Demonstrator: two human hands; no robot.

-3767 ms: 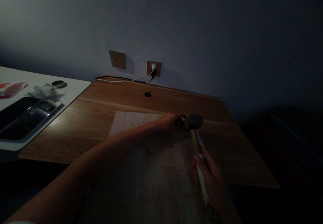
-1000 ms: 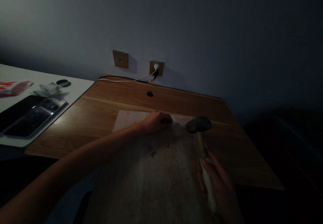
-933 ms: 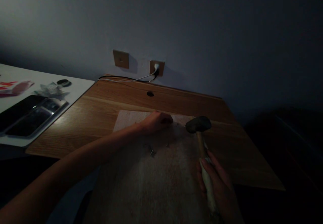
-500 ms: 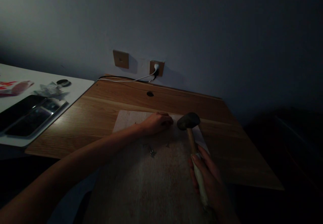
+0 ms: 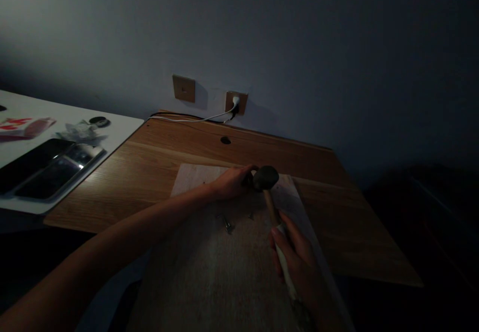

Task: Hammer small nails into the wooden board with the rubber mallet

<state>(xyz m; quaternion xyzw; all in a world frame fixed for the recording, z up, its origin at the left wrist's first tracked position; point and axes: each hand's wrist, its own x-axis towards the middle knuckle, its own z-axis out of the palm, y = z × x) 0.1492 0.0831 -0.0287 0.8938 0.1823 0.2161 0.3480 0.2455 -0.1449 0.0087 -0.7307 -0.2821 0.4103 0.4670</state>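
Note:
The scene is dim. My right hand [image 5: 295, 262] grips the pale handle of a hammer [image 5: 266, 181], whose dark head sits right beside my left fingertips. My left hand [image 5: 234, 182] rests curled near the far edge of a light wooden board [image 5: 209, 272], fingers pinched on something too small to make out. A few loose nails [image 5: 227, 224] lie on the board just behind that hand. The board lies on a brown wooden desk [image 5: 149, 167].
A white table [image 5: 116, 127] at the left carries two dark phones [image 5: 45, 167], crumpled wrapping and a small round lid. Two wall plates [image 5: 235, 102] hold a white plug and cable. A cable hole [image 5: 225, 140] is in the desk. Darkness lies at the right.
The hammer head has swung left from well right of my left hand to right against its fingertips. My left hand stays near the board's far edge.

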